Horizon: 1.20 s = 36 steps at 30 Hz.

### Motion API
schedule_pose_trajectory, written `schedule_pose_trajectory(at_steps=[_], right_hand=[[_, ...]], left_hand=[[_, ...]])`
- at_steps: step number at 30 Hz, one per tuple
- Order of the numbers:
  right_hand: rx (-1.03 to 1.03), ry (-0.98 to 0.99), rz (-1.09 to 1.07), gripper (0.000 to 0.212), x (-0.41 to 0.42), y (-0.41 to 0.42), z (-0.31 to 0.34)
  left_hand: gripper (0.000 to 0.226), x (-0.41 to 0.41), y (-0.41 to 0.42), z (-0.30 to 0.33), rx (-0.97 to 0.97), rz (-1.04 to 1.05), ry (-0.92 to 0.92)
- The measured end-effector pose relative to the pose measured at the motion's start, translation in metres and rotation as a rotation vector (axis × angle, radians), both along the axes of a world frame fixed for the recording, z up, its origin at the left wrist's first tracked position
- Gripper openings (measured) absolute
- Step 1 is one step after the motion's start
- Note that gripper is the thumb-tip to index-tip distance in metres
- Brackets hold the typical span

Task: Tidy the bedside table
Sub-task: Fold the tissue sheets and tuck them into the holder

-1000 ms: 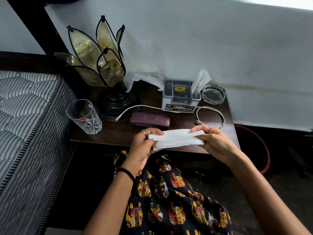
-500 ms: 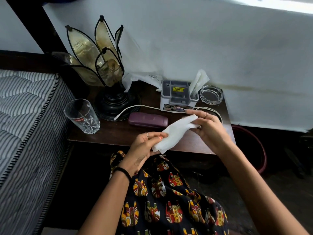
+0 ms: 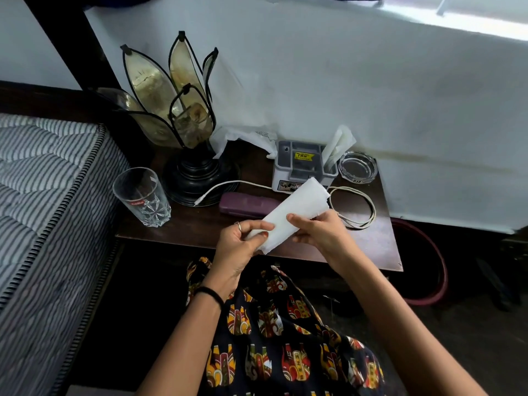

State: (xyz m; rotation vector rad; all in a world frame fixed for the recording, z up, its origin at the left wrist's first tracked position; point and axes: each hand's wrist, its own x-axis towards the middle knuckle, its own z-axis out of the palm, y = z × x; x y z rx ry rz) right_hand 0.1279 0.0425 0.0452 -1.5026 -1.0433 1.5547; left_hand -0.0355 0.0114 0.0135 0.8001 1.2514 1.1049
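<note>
A folded white tissue (image 3: 297,208) is held slanted above the front edge of the dark wooden bedside table (image 3: 368,241). My left hand (image 3: 241,241) pinches its lower left end. My right hand (image 3: 320,230) grips its middle from the right, leaving the upper end free. Just behind it on the table lies a purple case (image 3: 243,205), partly hidden by the tissue. A grey organiser box (image 3: 303,167) with tissue sticking out stands further back, beside a glass ashtray (image 3: 357,166) and a coiled white cable (image 3: 360,207).
A petal-shaped lamp (image 3: 183,132) on a black base stands at the back left, with crumpled white paper (image 3: 243,137) behind it. An empty drinking glass (image 3: 143,197) sits at the table's left front corner. A striped mattress (image 3: 43,195) borders the left; a red basin (image 3: 428,264) sits on the floor right.
The tissue was held flat and level between both hands, then tilted. My right hand slid from its far end down to its middle, and the free end now points up and right.
</note>
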Motion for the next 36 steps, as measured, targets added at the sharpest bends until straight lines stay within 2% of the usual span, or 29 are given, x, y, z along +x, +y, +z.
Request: schedule_pose_trajectory(at_steps=[6,11,14,19,22,26,29,32,36], right_hand=[[0.194,-0.187,-0.118,0.010,0.000,0.044,0.033],[0.378,-0.410,-0.284,0.017,0.001,0.092,0.065],[0.381,-0.522,-0.306,0.028,-0.005,0.110,0.074],[0.388,-0.629,-0.276,0.025,-0.020,0.122,0.068],[0.365,-0.654,-0.264,0.016,-0.027,0.127,0.057],[0.318,-0.690,-0.210,0.022,-0.035,0.135,0.040],[0.315,-0.703,-0.186,0.017,-0.038,0.138,0.031],[0.317,-0.803,-0.169,0.010,-0.039,0.141,0.026],[0.279,-0.827,-0.123,0.031,-0.037,0.143,0.020]], left_hand=[[0.025,0.001,0.004,0.000,-0.026,0.087,-0.122],[0.028,-0.004,0.008,-0.003,-0.061,0.160,-0.114],[0.027,-0.007,0.009,-0.005,-0.075,0.160,-0.129],[0.022,-0.004,0.009,-0.007,-0.063,0.137,-0.062],[0.021,-0.004,0.009,-0.008,-0.063,0.136,-0.026],[0.020,-0.004,0.010,-0.009,-0.073,0.133,-0.016],[0.020,-0.005,0.011,-0.010,-0.075,0.133,-0.011],[0.020,-0.005,0.011,-0.011,-0.074,0.133,-0.017],[0.019,-0.004,0.014,-0.013,-0.066,0.135,-0.007]])
